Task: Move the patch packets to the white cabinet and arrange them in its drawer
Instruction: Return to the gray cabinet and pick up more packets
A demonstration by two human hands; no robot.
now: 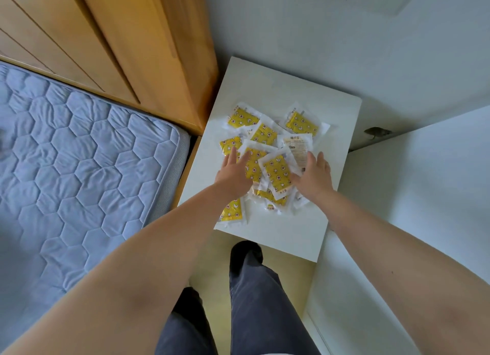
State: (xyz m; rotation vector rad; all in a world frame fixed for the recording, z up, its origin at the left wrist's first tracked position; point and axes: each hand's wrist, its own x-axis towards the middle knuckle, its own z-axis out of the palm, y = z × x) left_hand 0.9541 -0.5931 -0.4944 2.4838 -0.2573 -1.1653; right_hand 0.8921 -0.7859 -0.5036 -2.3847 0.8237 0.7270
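Several yellow-and-white patch packets point(277, 173) lie in a loose overlapping pile on the top of a small white cabinet point(336, 132). One packet point(298, 146) shows its pale printed back. My left hand point(233, 173) lies flat on the left side of the pile, fingers straight and pointing away from me. My right hand point(315, 175) rests flat on the right side of the pile, fingers straight, its thumb against the middle packet. Neither hand grips a packet. No drawer is visible.
A bed with a blue-grey quilted mattress point(79, 169) fills the left. Its wooden headboard point(127, 49) runs up to the cabinet's left edge. A white wall point(318, 31) stands behind, a white surface point(424, 208) to the right. My legs point(254, 301) stand on the yellowish floor.
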